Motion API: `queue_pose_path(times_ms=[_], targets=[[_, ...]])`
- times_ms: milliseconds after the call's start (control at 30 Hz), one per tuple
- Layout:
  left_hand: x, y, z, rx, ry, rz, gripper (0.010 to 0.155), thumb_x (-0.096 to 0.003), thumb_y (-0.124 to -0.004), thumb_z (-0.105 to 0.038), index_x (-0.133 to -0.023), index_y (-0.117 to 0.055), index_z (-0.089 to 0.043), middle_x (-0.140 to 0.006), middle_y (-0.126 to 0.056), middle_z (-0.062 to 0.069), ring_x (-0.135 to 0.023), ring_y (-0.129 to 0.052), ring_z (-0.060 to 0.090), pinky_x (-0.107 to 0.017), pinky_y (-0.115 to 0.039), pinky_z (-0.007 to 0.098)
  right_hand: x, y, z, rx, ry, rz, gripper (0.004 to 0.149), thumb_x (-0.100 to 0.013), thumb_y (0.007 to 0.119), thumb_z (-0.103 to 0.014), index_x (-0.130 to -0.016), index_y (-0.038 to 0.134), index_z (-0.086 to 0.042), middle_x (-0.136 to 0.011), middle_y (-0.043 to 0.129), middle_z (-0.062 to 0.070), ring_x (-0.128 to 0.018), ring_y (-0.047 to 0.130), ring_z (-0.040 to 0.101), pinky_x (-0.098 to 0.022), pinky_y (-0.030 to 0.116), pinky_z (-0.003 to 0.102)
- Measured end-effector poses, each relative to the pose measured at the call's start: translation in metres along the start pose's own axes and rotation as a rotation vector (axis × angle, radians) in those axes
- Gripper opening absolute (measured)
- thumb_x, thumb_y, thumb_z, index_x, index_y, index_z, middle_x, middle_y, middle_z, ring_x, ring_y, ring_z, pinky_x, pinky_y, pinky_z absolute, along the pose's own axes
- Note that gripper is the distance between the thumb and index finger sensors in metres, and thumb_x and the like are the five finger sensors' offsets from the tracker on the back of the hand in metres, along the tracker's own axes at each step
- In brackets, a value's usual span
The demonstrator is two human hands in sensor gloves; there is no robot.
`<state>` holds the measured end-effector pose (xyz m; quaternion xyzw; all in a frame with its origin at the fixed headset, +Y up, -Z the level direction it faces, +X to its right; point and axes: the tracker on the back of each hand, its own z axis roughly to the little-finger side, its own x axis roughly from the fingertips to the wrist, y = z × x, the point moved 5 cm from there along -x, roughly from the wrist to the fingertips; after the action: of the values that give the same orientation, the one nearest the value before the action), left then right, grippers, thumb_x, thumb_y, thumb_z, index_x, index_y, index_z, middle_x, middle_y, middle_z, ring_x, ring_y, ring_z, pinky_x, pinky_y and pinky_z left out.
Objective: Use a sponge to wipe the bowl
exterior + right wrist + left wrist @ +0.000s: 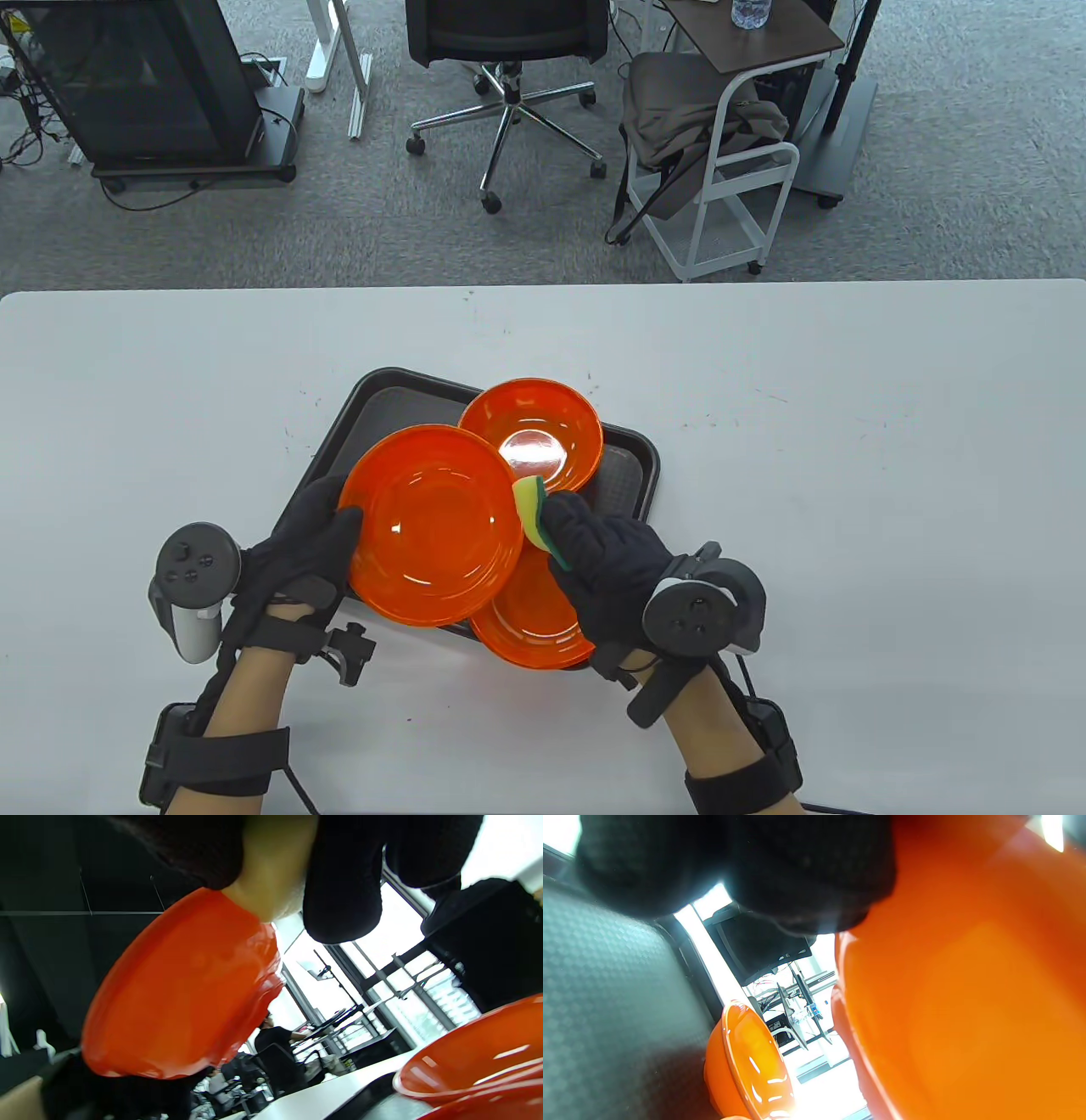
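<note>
Closest to the camera are my two gloved hands, at the near edge of the table [848,382]. At about eight o'clock from the tray [632,450], my left hand [297,543] grips the rim of the orange bowl [433,522], fingers curled round its left edge, and holds it tilted above the tray. At about four o'clock from that bowl, my right hand [602,560] pinches the yellow-and-green sponge [534,514], fingers clamped on it, with the sponge touching the bowl's right rim.

From the right wrist view the sponge seems pressed against the rim or outer wall, not the inside, though I cannot tell exactly.

A second bowl [534,433] sits on the tray at one o'clock from the held one, and a third [534,624] lies at five o'clock, partly under my right hand.

I judge the wiping is under way: bowl lifted, sponge in contact at the edge. Whether the inside is wiped I cannot tell; it looks glossy, with no visible dirt or suds. Working round the rest of the rim and the hollow, then setting the bowl down, seems to remain.
</note>
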<state>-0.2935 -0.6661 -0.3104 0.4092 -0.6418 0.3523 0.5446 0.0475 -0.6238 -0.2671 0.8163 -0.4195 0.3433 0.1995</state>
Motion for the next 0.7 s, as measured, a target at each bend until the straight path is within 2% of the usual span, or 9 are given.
queue_pose_path(times_ms=[100,233,467,700], targets=[[0.002,0.001,-0.002,-0.063,0.013,-0.029,0.061,-0.0504,-0.084,-0.047,-0.098,-0.067,-0.014,-0.047,-0.099,0.001,-0.014,-0.099,0.008,-0.019,-0.093,0.034,0.0,0.001,0.002,-0.088,-0.002,0.011,0.054,-0.053,0.078,-0.026,-0.099,0.055,-0.01,-0.099,0.07,0.028,-0.067,0.095,0.039,-0.054,0.071,0.065],[0.003,0.001,-0.005,-0.119,0.022,-0.033,0.057,-0.05,-0.085,-0.045,-0.097,-0.07,-0.016,-0.042,-0.1,-0.002,-0.008,-0.098,0.004,-0.014,-0.093,0.031,0.001,0.003,0.006,-0.191,0.01,0.039,0.052,-0.053,0.079,-0.026,-0.098,0.057,-0.012,-0.099,0.072,0.026,-0.066,0.096,0.038,-0.054,0.071,0.065],[0.003,-0.015,-0.014,-0.083,-0.029,0.047,0.056,-0.0512,-0.081,-0.044,-0.098,-0.071,-0.015,-0.038,-0.1,-0.004,-0.003,-0.096,0.0,-0.01,-0.094,0.028,0.003,-0.001,0.014,-0.313,0.039,0.134,0.05,-0.053,0.078,-0.027,-0.098,0.059,-0.015,-0.099,0.074,0.023,-0.065,0.097,0.037,-0.054,0.072,0.064],[0.006,-0.032,-0.029,-0.03,-0.089,0.168,0.056,-0.0527,-0.078,-0.045,-0.1,-0.07,-0.015,-0.038,-0.1,-0.004,-0.002,-0.096,0.0,-0.01,-0.094,0.028,0.003,0.003,0.021,-0.471,0.049,0.16,0.05,-0.054,0.077,-0.028,-0.099,0.057,-0.016,-0.1,0.074,0.022,-0.066,0.097,0.038,-0.054,0.071,0.064]])
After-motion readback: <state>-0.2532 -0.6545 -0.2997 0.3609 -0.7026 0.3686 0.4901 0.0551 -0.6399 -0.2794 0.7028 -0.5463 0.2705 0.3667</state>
